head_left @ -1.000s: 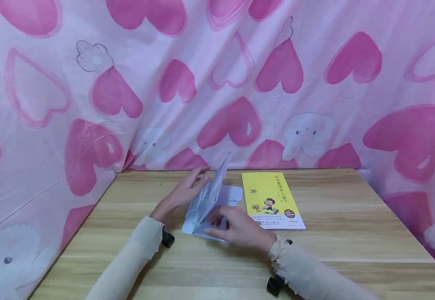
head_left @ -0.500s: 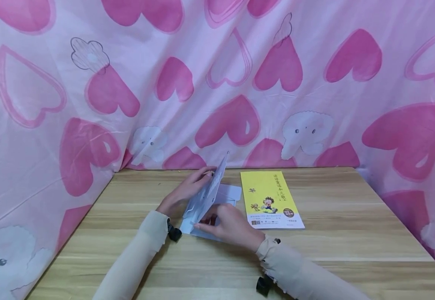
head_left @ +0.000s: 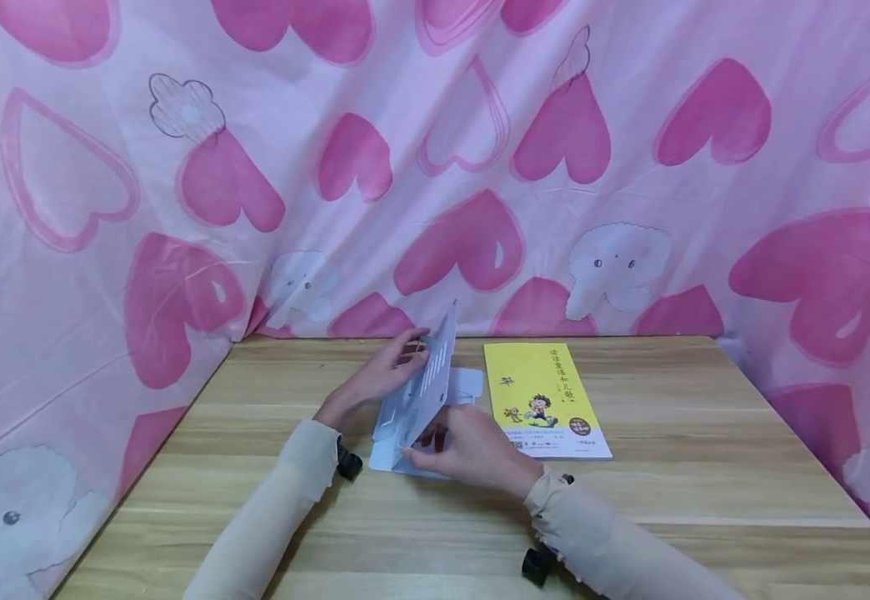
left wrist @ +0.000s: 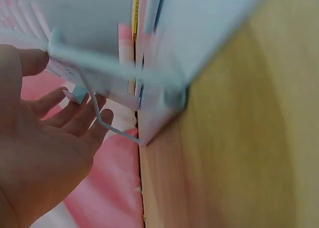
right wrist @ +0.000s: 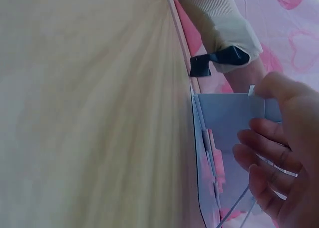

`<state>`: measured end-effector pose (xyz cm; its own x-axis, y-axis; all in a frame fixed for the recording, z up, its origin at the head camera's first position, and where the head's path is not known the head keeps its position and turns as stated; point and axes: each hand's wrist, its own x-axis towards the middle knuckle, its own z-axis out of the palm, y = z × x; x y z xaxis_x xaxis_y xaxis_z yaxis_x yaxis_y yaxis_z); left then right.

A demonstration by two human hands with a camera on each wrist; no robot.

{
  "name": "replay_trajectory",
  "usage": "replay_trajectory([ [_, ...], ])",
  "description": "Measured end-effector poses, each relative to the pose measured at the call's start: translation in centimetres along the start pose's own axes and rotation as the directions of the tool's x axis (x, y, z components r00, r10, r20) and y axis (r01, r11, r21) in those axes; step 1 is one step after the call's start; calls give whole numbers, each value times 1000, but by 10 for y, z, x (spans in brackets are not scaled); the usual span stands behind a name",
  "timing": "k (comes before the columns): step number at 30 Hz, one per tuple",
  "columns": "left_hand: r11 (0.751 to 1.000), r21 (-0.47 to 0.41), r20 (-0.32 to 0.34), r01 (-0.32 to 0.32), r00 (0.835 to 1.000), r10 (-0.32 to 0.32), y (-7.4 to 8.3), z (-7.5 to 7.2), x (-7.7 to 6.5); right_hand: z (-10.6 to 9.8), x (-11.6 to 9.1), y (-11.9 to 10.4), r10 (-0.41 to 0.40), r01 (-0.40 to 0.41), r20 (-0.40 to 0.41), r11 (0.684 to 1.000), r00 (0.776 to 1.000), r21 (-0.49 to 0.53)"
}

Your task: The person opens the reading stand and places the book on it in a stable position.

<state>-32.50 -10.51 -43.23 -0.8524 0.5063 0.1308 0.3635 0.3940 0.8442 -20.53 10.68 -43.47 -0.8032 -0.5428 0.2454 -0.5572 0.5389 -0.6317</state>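
Note:
A pale blue folding book stand has its slotted panel tilted up over a flat base on the table. My left hand holds the panel from the left; in the left wrist view its thumb lies at the panel's edge and the fingers reach past a bent wire. My right hand is at the panel's near lower corner, fingers curled under it. In the right wrist view, the thumb of that hand touches a small white tab on the panel's edge.
A yellow booklet with cartoon figures lies flat right of the stand. The wood-grain table ends at a pink heart-patterned curtain behind and at the sides. Black wrist mounts hang under both cuffs.
The panel has turned, so its slotted face shows more. My left hand has moved slightly right along it, and my right hand has closed in on its lower corner. The booklet lies unmoved.

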Motion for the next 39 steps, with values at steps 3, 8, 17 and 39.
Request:
replay_trajectory([
  [3,1000,8,-17,4,1000,-4,-2,-4,-2,-5,-2,4,-1,1,12,1000,1000,21],
  [8,1000,27,-45,13,999,-12,-6,-8,-5,-9,-5,11,24,-28,31,992,999,124],
  [17,999,28,-67,36,997,-34,-5,-9,-7,-8,-5,10,51,-52,6,986,999,159],
  [39,1000,24,-175,-8,984,12,-21,-28,-34,-51,-9,44,52,-87,144,964,988,252],
])
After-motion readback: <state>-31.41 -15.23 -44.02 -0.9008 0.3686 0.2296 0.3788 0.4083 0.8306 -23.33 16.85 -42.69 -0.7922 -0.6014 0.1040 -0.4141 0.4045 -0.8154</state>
